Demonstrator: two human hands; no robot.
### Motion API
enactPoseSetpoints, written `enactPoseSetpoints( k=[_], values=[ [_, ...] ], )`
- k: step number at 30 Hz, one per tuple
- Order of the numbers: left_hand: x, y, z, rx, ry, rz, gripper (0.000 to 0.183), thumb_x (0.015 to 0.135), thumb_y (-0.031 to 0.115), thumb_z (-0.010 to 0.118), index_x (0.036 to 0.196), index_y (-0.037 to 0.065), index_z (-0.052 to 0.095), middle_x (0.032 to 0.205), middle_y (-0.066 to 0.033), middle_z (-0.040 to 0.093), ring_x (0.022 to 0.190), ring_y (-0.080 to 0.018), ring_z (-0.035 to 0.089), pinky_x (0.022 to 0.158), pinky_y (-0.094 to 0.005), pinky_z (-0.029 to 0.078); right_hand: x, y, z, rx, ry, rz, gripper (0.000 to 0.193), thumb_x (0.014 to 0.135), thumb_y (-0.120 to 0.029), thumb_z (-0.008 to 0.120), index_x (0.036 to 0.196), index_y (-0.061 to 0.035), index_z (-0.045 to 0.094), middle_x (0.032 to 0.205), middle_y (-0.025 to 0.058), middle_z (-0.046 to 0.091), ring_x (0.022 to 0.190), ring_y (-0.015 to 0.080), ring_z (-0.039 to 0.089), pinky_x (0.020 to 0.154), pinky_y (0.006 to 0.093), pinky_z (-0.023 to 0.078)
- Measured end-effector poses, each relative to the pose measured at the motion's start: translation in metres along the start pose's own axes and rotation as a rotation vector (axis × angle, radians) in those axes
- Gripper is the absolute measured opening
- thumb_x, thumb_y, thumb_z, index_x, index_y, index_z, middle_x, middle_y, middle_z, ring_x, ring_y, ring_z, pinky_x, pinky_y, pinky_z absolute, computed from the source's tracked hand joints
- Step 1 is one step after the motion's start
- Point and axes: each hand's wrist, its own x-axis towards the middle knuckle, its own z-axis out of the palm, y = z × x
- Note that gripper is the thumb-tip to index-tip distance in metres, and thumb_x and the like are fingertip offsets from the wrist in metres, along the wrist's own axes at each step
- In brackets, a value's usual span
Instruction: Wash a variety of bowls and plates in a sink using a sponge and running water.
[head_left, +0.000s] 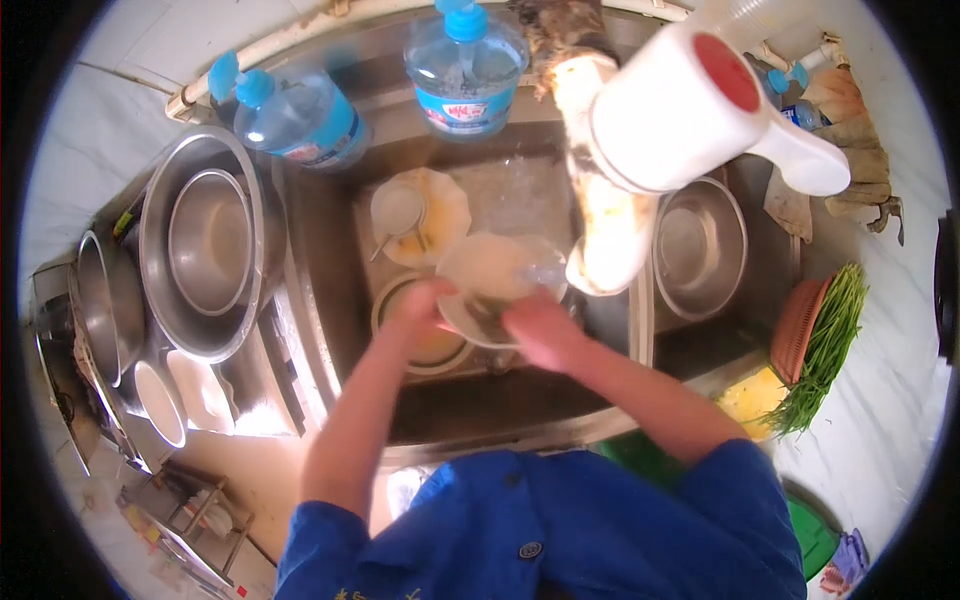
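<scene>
Over the left basin of a metal sink, I hold a pale bowl tilted under the tap. My left hand is closed on its left rim. Inside the bowl's near right part, the closed fingers of my right hand press a dark, blurred thing; its kind is unclear. Clear water shows beside the bowl. Beneath it sits another round bowl, partly hidden. Farther back lies a scalloped white plate with yellowish residue, bearing a small bowl and a spoon handle.
A bulky white tap with a red disc reaches over the sink. Two blue-capped pump bottles stand behind. Metal basins line the left; a metal pot sits in the right basin. Green stalks fill a basket at right.
</scene>
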Motion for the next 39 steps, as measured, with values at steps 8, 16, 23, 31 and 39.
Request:
enactPoseSetpoints(
  k=[8,16,23,31,39],
  values=[
    [0.016,-0.006,-0.052,0.033,-0.138,0.049,0.060,0.100,0.052,0.046,0.128,0.000,0.057,0.124,-0.0120,0.065,0.111,-0.0239,0.061,0.103,-0.0372,0.043,0.000,-0.022,-0.066,0.718,0.141,0.122,0.044,0.070,-0.005,0.074,0.112,0.0005,0.065,0.106,0.0149,0.069,0.099,0.0346,0.066,0.095,0.0393,0.050],
    [-0.051,-0.045,0.038,-0.328,-0.315,0.158,0.056,0.093,0.033,0.065,0.135,-0.002,0.050,0.127,-0.0148,0.062,0.116,-0.0261,0.060,0.105,-0.0430,0.044,0.026,0.070,0.052,0.973,0.653,0.675,0.044,0.076,-0.005,0.075,0.117,0.0067,0.061,0.107,0.0190,0.069,0.093,0.0276,0.068,0.081,0.0355,0.053],
    [-0.043,-0.061,0.029,0.216,-0.070,0.343,0.035,0.082,0.002,0.065,0.117,-0.006,0.063,0.110,-0.0156,0.068,0.103,-0.0206,0.064,0.087,-0.0350,0.052,0.008,-0.077,-0.002,0.775,0.644,0.353,0.054,0.088,-0.035,0.065,0.124,0.0032,0.055,0.132,0.0311,0.052,0.119,0.0447,0.055,0.102,0.0503,0.041],
    [-0.124,-0.036,0.072,0.725,-0.156,0.374,0.033,0.082,0.009,0.068,0.113,-0.002,0.066,0.091,-0.0064,0.067,0.086,-0.0111,0.058,0.078,-0.0294,0.049,0.044,0.041,0.021,1.858,0.043,0.369,0.038,0.094,-0.031,0.058,0.120,-0.0042,0.062,0.108,0.0110,0.069,0.089,0.0235,0.070,0.078,0.0412,0.057],
    [-0.100,-0.020,0.032,0.002,-0.478,0.246,0.064,0.090,0.023,0.068,0.140,-0.006,0.042,0.123,-0.0149,0.064,0.111,-0.0261,0.063,0.099,-0.0399,0.049,0.021,-0.027,0.074,2.413,0.514,0.383,0.039,0.101,-0.031,0.048,0.128,-0.0043,0.056,0.114,0.0113,0.068,0.098,0.0269,0.069,0.083,0.0441,0.060]
  ],
)
